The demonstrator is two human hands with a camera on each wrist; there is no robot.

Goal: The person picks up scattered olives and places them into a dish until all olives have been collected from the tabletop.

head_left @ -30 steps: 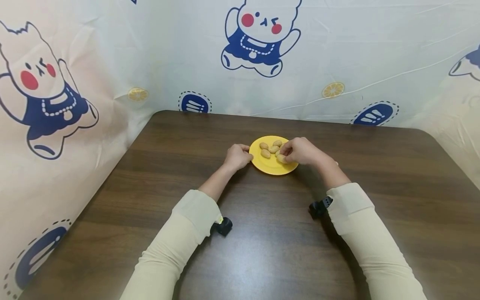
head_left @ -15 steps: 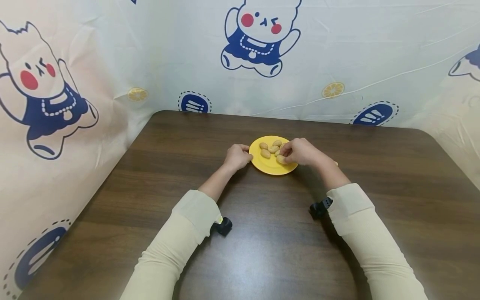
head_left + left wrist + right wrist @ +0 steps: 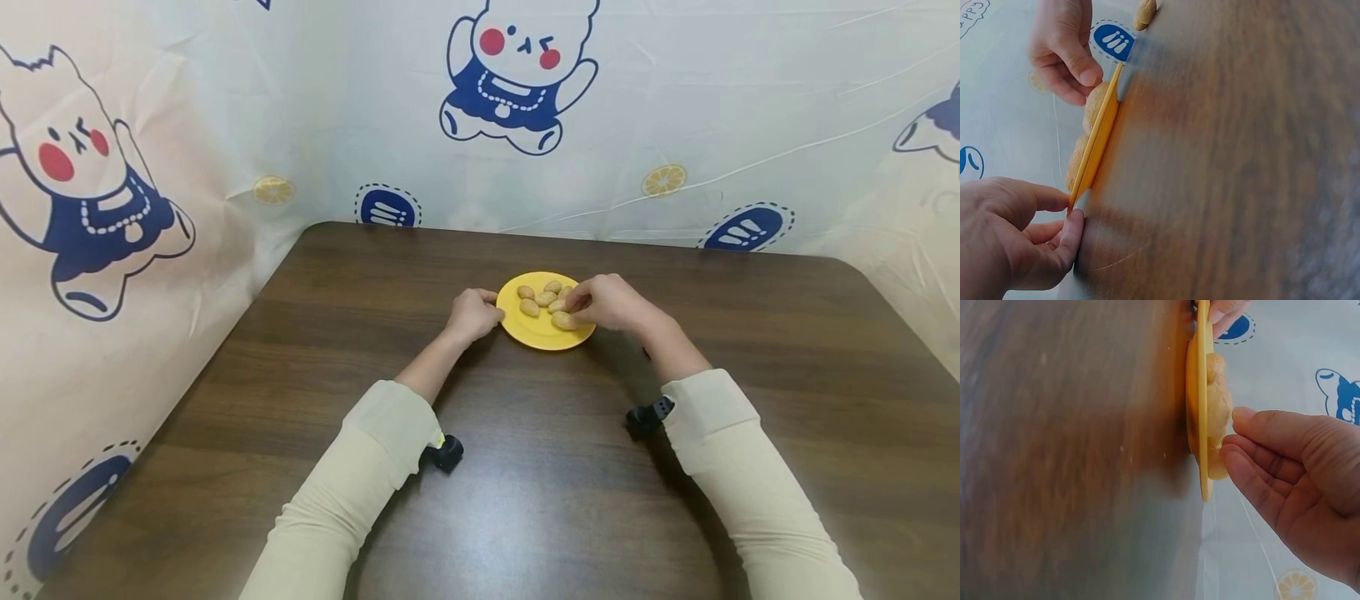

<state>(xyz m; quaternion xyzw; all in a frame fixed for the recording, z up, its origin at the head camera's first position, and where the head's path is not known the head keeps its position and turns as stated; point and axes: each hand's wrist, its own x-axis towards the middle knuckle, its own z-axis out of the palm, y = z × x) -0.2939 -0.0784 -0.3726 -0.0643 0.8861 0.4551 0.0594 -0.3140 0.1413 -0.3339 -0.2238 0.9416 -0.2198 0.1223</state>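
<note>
A yellow plate (image 3: pixel 534 335) lies toward the far side of the table, bearing several tan, oval, rough-skinned lumps that resemble small potatoes or nuts. At its left rim my left hand (image 3: pixel 474 315) pinches the edge between thumb and fingers, as the left wrist view also shows. My right hand (image 3: pixel 613 303) is over the plate's right side, fingertips beside the front right tan lump (image 3: pixel 562 320). In the right wrist view the thumb and fingers are bent and slightly parted at the lumps, with nothing seen between them.
The left wrist view shows another tan lump (image 3: pixel 1145 14) on the table beyond the plate. The dark wooden table (image 3: pixel 480 517) meets a printed curtain (image 3: pixel 315 100) at its back and left. A black wrist camera (image 3: pixel 647 418) sits at the right cuff.
My right hand has shifted slightly right, and more of the lumps beside its fingertips shows. My left hand stays on the rim.
</note>
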